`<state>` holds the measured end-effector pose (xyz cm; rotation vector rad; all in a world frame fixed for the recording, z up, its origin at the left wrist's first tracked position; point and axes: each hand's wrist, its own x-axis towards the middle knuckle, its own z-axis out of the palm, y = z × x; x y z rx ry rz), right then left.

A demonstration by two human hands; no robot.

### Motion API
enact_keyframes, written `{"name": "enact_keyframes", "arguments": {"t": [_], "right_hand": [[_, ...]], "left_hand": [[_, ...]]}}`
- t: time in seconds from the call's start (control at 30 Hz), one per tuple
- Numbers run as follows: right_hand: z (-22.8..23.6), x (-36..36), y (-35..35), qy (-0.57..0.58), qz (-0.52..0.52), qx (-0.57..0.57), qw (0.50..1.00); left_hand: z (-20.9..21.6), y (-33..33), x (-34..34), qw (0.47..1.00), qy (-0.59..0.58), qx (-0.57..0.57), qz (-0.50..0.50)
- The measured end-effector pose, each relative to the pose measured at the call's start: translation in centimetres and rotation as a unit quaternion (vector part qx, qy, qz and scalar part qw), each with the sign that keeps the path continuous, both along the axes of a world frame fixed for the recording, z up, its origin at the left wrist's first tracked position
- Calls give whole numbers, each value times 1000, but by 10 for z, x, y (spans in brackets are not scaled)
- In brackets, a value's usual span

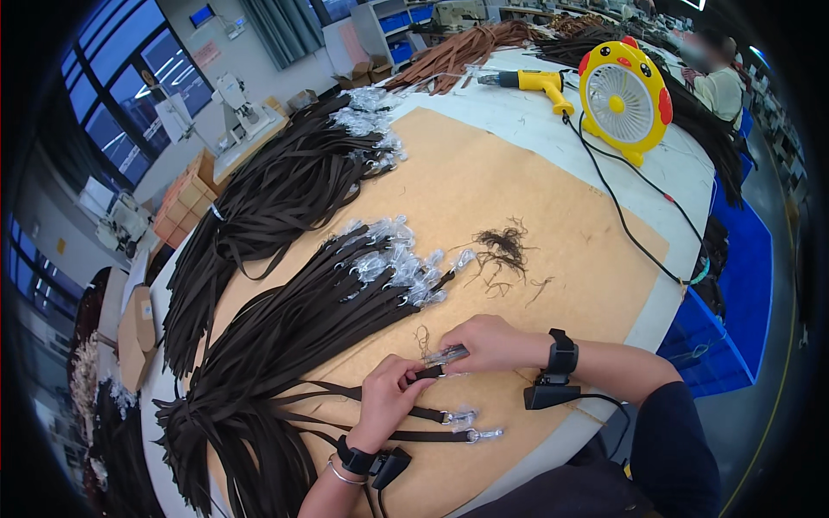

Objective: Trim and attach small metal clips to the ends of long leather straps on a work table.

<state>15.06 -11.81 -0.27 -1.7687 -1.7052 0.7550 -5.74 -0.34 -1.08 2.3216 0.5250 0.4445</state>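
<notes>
My left hand [389, 393] pinches the end of a dark strap [426, 374] over the front part of the table. Close against that end, my right hand [492, 345] grips a small silvery tool that looks like thread snips [447, 355]; its tips are partly hidden by the fingers. Beneath my left hand lie two loose strap ends with metal hooks in clear plastic [462, 420]. To the left spreads a big bundle of dark straps [285, 319], its plastic-wrapped hooks [401, 259] pointing toward the table's middle. Dark thread clippings [503, 250] lie in a small heap beyond my hands.
A second strap bundle [276, 181] lies farther back on the brown board [570, 207]. Behind are a yellow heat gun [540, 84], a yellow fan [615, 104] with cables, and brown straps [471, 52]. A blue bin [751, 285] stands right of the table.
</notes>
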Motion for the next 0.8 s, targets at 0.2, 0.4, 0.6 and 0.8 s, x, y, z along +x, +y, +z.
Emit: {"name": "enact_keyframes", "arguments": {"t": [0.2,0.4,0.6,0.8], "right_hand": [[-31,-19,12,83,-42,54,994],[-33,-26,13,199,-70,84,974],[-40,-6,22,252,-67,131,957],[-32,10,25,231,-113,162,953]], "left_hand": [[-6,-5,6,996,-9,-80,31],[-18,-11,8,986,-89,-131,54],[-20,-11,11,989,-108,-86,46],[-16,-9,10,990,-87,-77,80]]}}
